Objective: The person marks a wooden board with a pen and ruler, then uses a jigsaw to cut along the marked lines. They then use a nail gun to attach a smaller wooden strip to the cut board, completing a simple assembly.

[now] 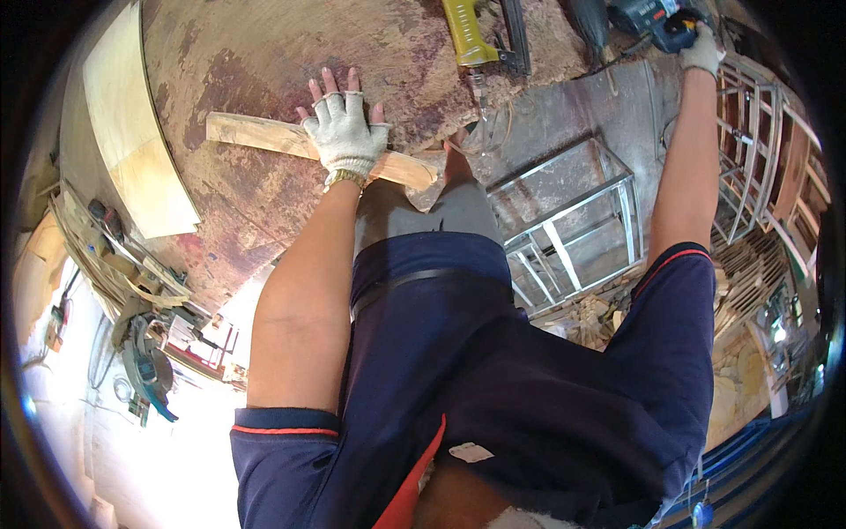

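Observation:
Spread out flat, my left hand [345, 132], in a white fingerless glove, rests across a narrow wooden board [260, 133]. The board lies on a worn, stained tabletop [256, 189], and its one end reaches the edge near my legs. At the far right my outstretched right hand [702, 53], gloved the same way, is wrapped round the handle of a blue-and-black power tool [643, 16]. The picture's upper edge cuts off part of that tool, so its exact kind is unclear. Between my hands, a yellow air nailer [470, 35] with a black magazine lies on the tabletop.
A curved-looking pale plywood sheet [137, 132] lies at the left. A metal frame [564, 225] stands below the tabletop's right edge, beside scattered wood scraps [590, 317]. Metal racks [749, 145] stand farther right. A green-blue saw [148, 370] is at the lower left.

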A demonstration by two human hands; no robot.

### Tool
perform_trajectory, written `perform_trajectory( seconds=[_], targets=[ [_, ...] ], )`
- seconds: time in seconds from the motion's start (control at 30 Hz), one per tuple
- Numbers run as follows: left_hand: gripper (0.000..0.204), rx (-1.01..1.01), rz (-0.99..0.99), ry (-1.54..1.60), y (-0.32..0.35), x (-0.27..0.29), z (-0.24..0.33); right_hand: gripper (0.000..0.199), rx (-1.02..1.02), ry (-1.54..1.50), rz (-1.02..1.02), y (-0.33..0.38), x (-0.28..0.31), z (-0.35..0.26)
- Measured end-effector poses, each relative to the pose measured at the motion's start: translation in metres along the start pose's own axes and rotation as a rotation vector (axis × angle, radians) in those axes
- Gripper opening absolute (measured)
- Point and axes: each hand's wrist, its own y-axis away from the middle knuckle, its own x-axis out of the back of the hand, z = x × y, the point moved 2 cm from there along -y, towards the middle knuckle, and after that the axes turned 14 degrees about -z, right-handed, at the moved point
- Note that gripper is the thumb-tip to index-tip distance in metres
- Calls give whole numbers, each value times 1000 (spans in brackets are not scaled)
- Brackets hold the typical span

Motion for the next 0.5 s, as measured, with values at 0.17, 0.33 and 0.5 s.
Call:
perform_trajectory(
  seconds=[0.17,0.33,0.5],
  targets=[
    [77,5,27,21,3,-1,-1,50,-161,-321,-430,9,12,-19],
    [76,1,59,42,2,-4,-1,36,-2,-659,-631,26,-52,-63],
    [75,3,45,30,3,-5,-1,27,562,734,-285,133,-125,-120]
  ],
)
